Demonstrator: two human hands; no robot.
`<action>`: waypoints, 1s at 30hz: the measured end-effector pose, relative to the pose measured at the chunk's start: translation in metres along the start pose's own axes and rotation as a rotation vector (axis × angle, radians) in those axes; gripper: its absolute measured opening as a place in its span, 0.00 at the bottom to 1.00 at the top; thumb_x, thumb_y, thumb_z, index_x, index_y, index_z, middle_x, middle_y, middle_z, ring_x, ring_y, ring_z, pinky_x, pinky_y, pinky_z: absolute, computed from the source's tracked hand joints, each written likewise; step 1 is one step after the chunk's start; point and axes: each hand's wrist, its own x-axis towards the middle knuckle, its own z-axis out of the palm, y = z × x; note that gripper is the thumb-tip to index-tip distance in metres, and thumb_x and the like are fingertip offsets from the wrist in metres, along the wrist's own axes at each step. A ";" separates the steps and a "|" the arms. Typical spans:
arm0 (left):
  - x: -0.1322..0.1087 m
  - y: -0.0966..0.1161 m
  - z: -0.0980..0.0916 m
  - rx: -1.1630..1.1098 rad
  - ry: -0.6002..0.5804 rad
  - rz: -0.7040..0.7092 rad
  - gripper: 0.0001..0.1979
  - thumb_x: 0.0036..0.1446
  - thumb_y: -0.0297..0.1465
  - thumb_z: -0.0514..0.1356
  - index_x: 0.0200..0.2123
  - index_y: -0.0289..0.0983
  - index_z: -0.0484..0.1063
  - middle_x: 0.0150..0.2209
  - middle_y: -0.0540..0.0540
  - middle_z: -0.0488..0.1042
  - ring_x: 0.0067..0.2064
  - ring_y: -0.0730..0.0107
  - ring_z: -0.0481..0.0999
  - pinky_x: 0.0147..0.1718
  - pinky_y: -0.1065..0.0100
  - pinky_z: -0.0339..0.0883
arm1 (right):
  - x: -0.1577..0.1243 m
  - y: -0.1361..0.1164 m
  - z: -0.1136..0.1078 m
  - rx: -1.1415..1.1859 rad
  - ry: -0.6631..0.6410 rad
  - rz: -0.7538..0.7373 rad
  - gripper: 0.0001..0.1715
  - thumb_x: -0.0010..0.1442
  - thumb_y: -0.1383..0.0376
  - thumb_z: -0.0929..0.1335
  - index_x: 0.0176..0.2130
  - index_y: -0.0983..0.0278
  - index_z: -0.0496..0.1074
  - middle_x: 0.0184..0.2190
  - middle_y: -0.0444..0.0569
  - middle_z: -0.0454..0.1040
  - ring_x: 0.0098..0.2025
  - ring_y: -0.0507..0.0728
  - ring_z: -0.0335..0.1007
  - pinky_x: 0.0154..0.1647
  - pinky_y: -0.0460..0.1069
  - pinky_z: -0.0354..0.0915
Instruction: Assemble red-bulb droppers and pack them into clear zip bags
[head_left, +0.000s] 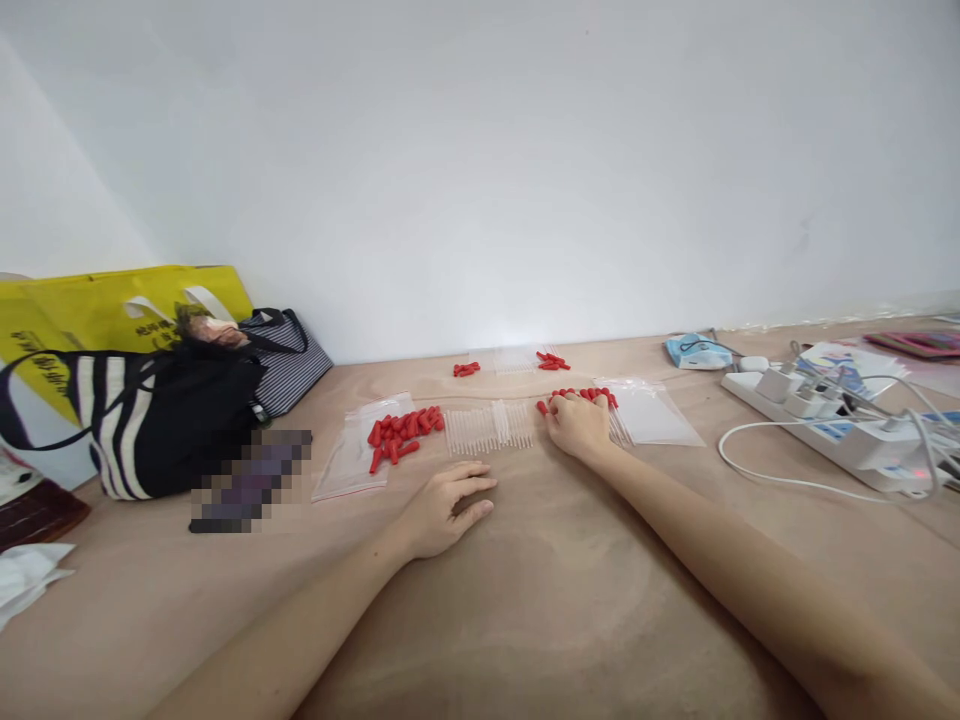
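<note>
My left hand [446, 508] rests on the table with its fingers spread, holding nothing. Just beyond it lies a row of thin clear tubes [480, 432] side by side. To the left, a pile of red rubber bulbs [405, 430] sits on a clear zip bag [352, 465]. My right hand [576, 425] reaches over a row of red bulbs [606, 398], fingers curled down among them. Its fingertips are hidden, so what they grip cannot be made out. Clear tube ends [621, 432] show beside that hand, next to another clear bag [664, 412].
By the wall lie two small groups of red bulbs [466, 370] and more clear tubes [514, 360]. A power strip [817, 425] with white cables and a blue mask [699, 351] are at right. Bags [172, 420] and a blurred-out flat object [251, 485] are at left.
</note>
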 end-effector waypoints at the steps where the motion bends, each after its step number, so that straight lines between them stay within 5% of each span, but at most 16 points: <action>1: 0.000 0.000 0.000 -0.008 0.003 0.002 0.13 0.55 0.31 0.54 0.44 0.38 0.70 0.49 0.41 0.68 0.50 0.63 0.67 0.48 0.58 0.62 | 0.001 -0.006 0.000 -0.008 -0.013 -0.004 0.16 0.56 0.63 0.57 0.32 0.65 0.71 0.34 0.54 0.73 0.37 0.59 0.66 0.41 0.55 0.45; 6: -0.001 0.000 0.001 -0.031 0.024 0.015 0.13 0.55 0.31 0.55 0.44 0.39 0.70 0.49 0.42 0.68 0.50 0.63 0.67 0.48 0.58 0.62 | 0.013 -0.031 0.003 -0.008 -0.199 0.104 0.19 0.53 0.59 0.60 0.34 0.68 0.72 0.33 0.58 0.73 0.37 0.61 0.68 0.43 0.56 0.45; 17: 0.000 0.003 0.001 0.004 0.066 0.029 0.12 0.55 0.31 0.54 0.42 0.38 0.70 0.45 0.44 0.70 0.47 0.65 0.69 0.45 0.62 0.63 | 0.023 -0.040 0.004 0.019 -0.257 0.131 0.15 0.51 0.65 0.61 0.35 0.68 0.73 0.35 0.59 0.73 0.39 0.62 0.68 0.42 0.57 0.48; 19: 0.003 0.000 -0.004 0.086 0.199 -0.066 0.09 0.54 0.32 0.54 0.36 0.37 0.71 0.39 0.45 0.72 0.41 0.65 0.70 0.42 0.63 0.64 | 0.022 -0.040 0.002 0.019 -0.248 0.123 0.16 0.52 0.64 0.60 0.35 0.68 0.72 0.35 0.59 0.73 0.38 0.62 0.68 0.42 0.57 0.47; 23: 0.011 -0.025 -0.028 0.409 0.449 -0.497 0.07 0.51 0.34 0.55 0.29 0.38 0.70 0.32 0.45 0.71 0.38 0.60 0.68 0.39 0.59 0.61 | 0.011 -0.034 -0.006 0.021 -0.174 0.048 0.18 0.54 0.62 0.57 0.32 0.68 0.71 0.31 0.57 0.74 0.35 0.60 0.68 0.42 0.55 0.47; 26: 0.015 -0.048 -0.046 0.522 0.407 -0.765 0.10 0.49 0.38 0.55 0.30 0.39 0.69 0.35 0.43 0.71 0.42 0.53 0.66 0.39 0.56 0.59 | -0.008 -0.021 -0.010 0.059 -0.047 -0.108 0.15 0.55 0.62 0.57 0.29 0.67 0.68 0.28 0.53 0.73 0.31 0.57 0.67 0.39 0.53 0.48; 30: 0.019 -0.063 -0.054 0.547 0.320 -0.853 0.13 0.49 0.43 0.53 0.27 0.40 0.70 0.37 0.42 0.70 0.45 0.51 0.64 0.41 0.54 0.57 | -0.038 0.003 -0.010 0.214 0.092 -0.346 0.11 0.57 0.63 0.57 0.28 0.66 0.63 0.28 0.48 0.71 0.29 0.53 0.65 0.36 0.50 0.49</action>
